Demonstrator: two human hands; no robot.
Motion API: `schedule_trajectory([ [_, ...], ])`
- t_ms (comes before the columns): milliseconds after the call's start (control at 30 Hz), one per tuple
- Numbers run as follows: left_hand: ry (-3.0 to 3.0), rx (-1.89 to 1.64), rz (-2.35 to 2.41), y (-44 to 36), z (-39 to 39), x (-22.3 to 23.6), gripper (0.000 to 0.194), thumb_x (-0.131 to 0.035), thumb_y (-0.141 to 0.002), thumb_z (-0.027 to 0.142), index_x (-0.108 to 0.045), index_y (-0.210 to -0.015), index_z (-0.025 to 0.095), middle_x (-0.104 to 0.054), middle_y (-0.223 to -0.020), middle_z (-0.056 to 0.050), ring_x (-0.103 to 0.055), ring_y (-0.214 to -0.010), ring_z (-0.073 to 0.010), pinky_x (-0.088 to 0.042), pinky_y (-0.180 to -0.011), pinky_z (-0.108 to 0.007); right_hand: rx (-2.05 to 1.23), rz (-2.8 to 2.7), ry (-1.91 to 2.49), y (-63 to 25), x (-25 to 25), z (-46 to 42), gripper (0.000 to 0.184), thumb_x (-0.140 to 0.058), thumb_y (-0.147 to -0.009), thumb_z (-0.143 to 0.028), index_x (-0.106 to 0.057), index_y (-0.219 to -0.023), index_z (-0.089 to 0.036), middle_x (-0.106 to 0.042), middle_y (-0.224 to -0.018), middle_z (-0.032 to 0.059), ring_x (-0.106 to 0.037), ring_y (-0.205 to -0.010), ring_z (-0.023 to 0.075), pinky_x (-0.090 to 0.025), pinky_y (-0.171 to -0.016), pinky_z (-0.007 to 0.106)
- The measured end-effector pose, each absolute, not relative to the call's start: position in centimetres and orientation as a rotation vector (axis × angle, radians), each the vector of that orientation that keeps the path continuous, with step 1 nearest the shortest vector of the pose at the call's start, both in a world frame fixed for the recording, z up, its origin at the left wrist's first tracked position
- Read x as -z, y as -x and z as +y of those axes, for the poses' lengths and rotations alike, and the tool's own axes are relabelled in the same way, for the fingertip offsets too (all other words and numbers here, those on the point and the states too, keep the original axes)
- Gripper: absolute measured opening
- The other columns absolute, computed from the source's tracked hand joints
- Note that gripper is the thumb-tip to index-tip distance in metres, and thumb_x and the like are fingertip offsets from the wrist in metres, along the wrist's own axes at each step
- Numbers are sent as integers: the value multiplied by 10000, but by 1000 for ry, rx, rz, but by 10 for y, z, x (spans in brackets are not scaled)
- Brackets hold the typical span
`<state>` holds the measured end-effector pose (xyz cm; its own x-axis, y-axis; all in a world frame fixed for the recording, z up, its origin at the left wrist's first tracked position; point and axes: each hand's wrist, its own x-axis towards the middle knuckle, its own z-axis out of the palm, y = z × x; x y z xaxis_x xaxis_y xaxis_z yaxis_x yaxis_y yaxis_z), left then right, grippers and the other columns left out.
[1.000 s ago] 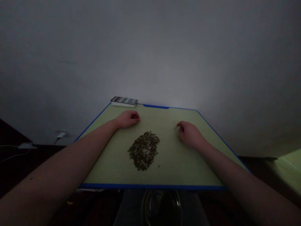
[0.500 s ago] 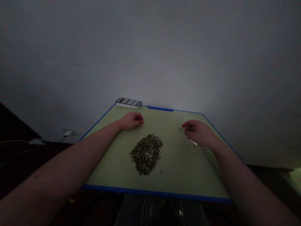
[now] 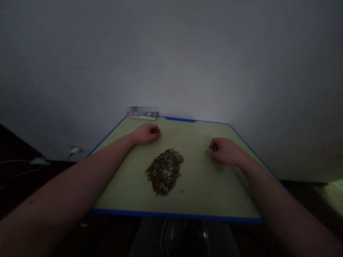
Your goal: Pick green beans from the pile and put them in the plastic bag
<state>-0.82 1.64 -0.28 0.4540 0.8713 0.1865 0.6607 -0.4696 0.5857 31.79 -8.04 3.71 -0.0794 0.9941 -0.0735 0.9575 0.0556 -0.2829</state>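
My left hand (image 3: 146, 134) curled inward, any hold hidden; beyond it, a flat white-sided box (image 3: 150, 117) showed no readable writing. Nearer me, between my hands, lay small dark-brown grains (image 3: 160, 172). My right hand (image 3: 225, 151) curled over crumpled clear plastic film (image 3: 219, 168), more exposed than before, so likely handled; pinching, I couldn't tell.

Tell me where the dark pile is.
In the head view, the pile is on the table, slightly left of centre, between the left hand and the blue front edge.
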Motion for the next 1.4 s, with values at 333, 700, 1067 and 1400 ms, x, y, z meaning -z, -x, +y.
schedule_trajectory([
  [333,-2260,-677,1281,10,20,7,215,-569,-716,355,-606,-775,152,-566,-639,9,-486,-592,-102,-385,-565,-227,-494,-2182,2085,-324,-36,-79,269,-506,-584,-76,-545,-833,-168,-632,-586,6,-585,-492,133,-386,-468,228],
  [700,-2270,-664,1282,9,17,5,235,-563,-717,381,-603,-774,156,-568,-638,4,-492,-601,-114,-383,-569,-237,-423,-2217,1955,-316,-32,-75,266,-529,-606,-80,-594,-854,-149,-649,-652,34,-577,-511,131,-394,-485,236],
  [1067,-2280,-662,1282,10,19,6,238,-564,-720,377,-606,-784,151,-562,-643,1,-486,-604,-112,-382,-573,-236,-530,-2539,1576,-284,-42,-92,275,-527,-663,-85,-657,-893,-163,-658,-748,34,-554,-627,136,-392,-574,231],
  [1400,-2286,-659,1291,9,18,6,240,-560,-711,378,-607,-775,152,-583,-660,-9,-505,-608,-117,-387,-566,-238,-772,-2875,1212,-278,-56,-130,257,-550,-721,-109,-688,-913,-209,-682,-841,24,-583,-721,150,-412,-651,243],
])
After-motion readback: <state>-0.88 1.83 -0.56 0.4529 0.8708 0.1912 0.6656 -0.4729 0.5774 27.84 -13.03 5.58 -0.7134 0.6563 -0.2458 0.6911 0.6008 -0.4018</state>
